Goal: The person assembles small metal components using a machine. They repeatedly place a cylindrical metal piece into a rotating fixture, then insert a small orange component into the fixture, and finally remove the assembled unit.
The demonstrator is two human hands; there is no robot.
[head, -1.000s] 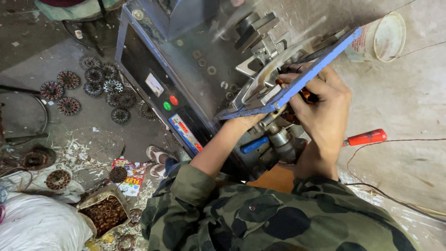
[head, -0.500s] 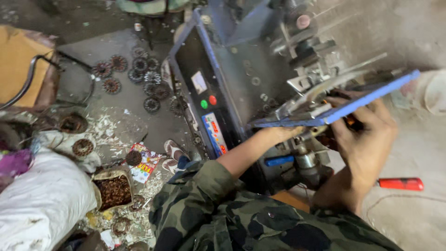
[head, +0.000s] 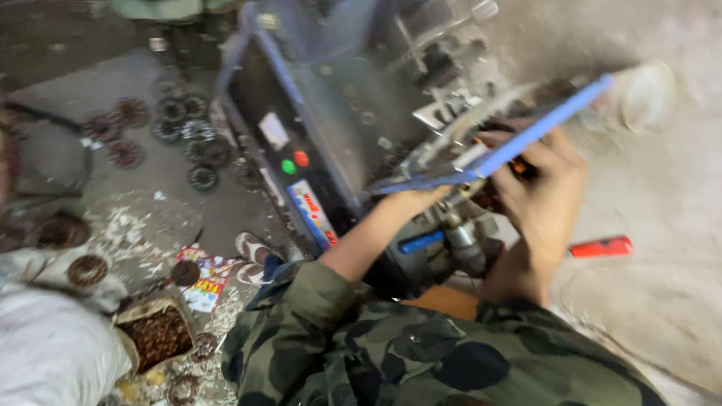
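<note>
Pretty blurry, but the right hand [head: 545, 199] has its fingers [head: 519, 146] curled over the blue-edged guard [head: 526, 135] on the front of the grey machine [head: 353, 105], clamped on something small and dark tucked under it. The left hand [head: 417, 199] reaches in under the same guard, and I can't tell how its fingers sit. A red-handled tool [head: 600, 246] lies just right of the machine, with round toothed discs [head: 184, 135] on the floor to its left.
</note>
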